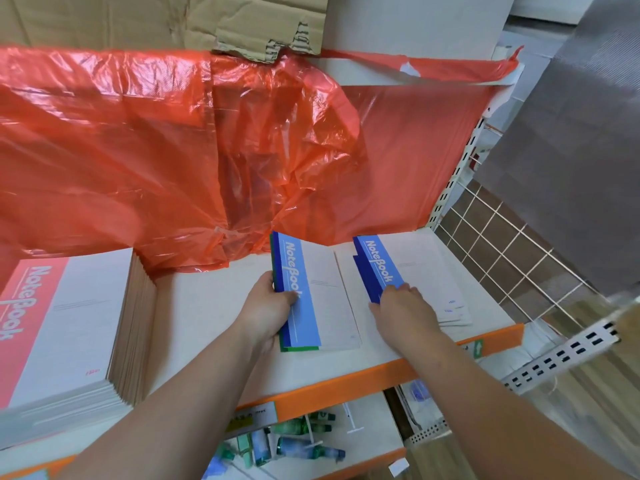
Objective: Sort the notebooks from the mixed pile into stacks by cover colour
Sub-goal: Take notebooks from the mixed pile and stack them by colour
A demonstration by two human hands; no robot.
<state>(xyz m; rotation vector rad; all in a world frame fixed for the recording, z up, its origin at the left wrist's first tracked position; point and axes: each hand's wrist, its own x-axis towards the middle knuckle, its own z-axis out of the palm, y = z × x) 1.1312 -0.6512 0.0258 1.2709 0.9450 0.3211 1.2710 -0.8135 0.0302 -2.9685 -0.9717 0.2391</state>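
A: Where are the notebooks?
B: On the flat white shelf [214, 306]: a tall coral stack [52, 323] at far left, two thin piles near the middle.
A: And the hands?
B: The left hand [266, 306] pinches the mixed pile [322, 292] at its spine, blue cover over green, thumb on top. The right hand [405, 310] lies on the blue pile [415, 268], fingers close together; I cannot tell whether it grips. Crinkled orange plastic [173, 150] drapes behind

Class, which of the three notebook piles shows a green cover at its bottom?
The middle pile, held by the left hand; the pink pile and rightmost blue pile show no green.
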